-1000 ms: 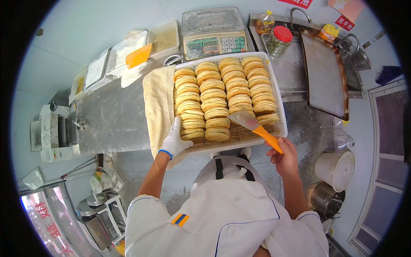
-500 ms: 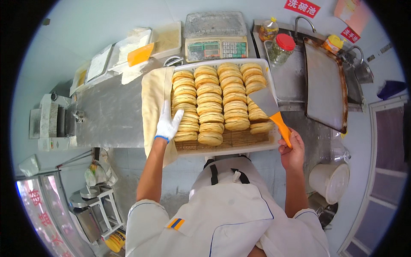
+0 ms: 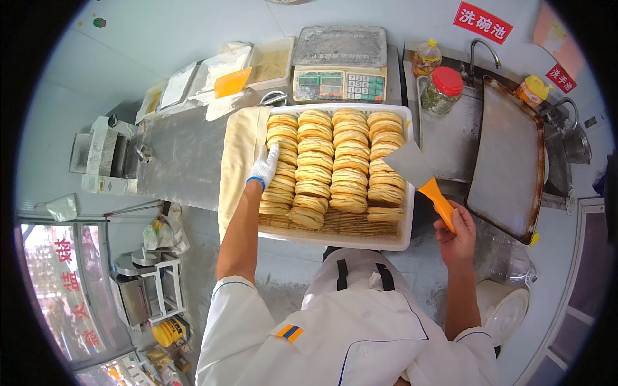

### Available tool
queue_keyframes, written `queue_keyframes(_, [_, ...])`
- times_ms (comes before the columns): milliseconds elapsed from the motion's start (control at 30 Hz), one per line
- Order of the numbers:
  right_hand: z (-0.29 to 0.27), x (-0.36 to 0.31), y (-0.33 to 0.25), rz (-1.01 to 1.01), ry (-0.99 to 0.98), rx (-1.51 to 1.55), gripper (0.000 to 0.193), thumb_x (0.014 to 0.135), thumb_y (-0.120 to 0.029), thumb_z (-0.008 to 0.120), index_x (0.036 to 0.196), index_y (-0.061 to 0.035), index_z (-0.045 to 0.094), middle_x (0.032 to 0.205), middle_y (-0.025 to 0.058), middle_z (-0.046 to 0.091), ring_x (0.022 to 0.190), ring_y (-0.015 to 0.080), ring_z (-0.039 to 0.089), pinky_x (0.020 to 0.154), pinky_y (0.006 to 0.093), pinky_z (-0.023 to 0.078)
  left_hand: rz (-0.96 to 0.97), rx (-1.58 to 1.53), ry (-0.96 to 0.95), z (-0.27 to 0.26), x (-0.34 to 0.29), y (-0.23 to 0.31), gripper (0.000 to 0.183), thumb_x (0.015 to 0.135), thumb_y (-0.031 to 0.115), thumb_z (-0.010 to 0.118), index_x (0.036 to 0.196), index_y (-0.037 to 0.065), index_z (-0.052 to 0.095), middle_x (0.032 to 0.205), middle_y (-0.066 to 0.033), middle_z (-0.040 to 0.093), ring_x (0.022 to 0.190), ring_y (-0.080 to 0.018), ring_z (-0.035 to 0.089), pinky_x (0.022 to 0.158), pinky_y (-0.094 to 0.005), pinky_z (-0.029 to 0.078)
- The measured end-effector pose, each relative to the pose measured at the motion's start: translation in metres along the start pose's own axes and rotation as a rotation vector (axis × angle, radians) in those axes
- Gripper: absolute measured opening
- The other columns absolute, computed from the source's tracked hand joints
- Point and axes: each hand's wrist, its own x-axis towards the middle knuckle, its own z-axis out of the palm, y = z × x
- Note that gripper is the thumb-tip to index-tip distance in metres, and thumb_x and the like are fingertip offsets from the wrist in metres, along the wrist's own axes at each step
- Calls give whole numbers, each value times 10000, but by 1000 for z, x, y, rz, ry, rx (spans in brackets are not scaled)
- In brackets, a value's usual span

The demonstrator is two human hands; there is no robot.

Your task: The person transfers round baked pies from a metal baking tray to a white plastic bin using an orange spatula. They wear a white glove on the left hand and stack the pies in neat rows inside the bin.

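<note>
Now, left hand point(image 3: 265, 166): gloved, fingers spread flat on the flatbreads point(image 3: 335, 161) at 9 o'clock of the white tray point(image 3: 335, 239).
Right hand point(image 3: 456, 228): clamped around the orange-handled scraper point(image 3: 421, 179), blade raised at 3 o'clock.
Flatbreads: stacked in 4 rows.

Single head-worn fisheye view, steeply down and close over the white tray point(image 3: 404, 193) at chest height.

We see bright, even light, sharp around the white tray point(image 3: 402, 241); soft shadows beneath it, mild glare left of it, fisheye bending and black vignette far from it.
</note>
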Motion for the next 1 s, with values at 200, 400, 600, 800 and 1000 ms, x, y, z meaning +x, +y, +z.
queue_keyframes(200, [6, 0, -9, -19, -13, 6, 332, 1104, -202, 536, 1362, 5, 573, 1134, 149, 745, 778, 153, 753, 552, 254, 545, 267, -27, 69, -4, 51, 0, 779, 1062, 640, 473, 1491, -10, 482, 1383, -294, 636, 1332, -414, 587, 1103, -429, 441])
queue_keyframes(400, [24, -21, -7, -61, 66, 28, 328, 1108, -211, 540, 1355, 3, 571, 1162, 150, 741, 793, 154, 755, 567, 251, 522, 180, 70, 81, 9, 108, 26, 877, 1025, 679, 489, 1489, -63, 465, 1321, -373, 634, 1284, -491, 597, 1080, -468, 467])
queue_keyframes(600, [38, -38, 9, -89, 116, 39, 336, 1108, -221, 539, 1351, 9, 564, 1160, 153, 740, 790, 155, 751, 579, 251, 514, 221, 198, 38, 16, 110, 27, 837, 1035, 674, 448, 1443, -54, 504, 1312, -385, 628, 1285, -509, 585, 1080, -497, 459])
queue_keyframes(800, [42, -39, 9, -102, 98, 27, 339, 1108, -229, 538, 1346, 11, 565, 1169, 161, 740, 790, 154, 750, 567, 257, 513, 233, 189, 99, 1, 80, 47, 870, 994, 659, 553, 1483, -57, 474, 1442, -379, 536, 1334, -503, 542, 1113, -491, 452])
queue_keyframes(1000, [30, -6, 3, -38, 13, 57, 336, 1107, -229, 536, 1349, 1, 571, 1175, 158, 741, 792, 163, 748, 562, 268, 514, 491, 95, 125, -12, -53, 84, 953, 988, 621, 622, 1529, -131, 396, 1542, -360, 460, 1452, -445, 464, 1207, -452, 386])
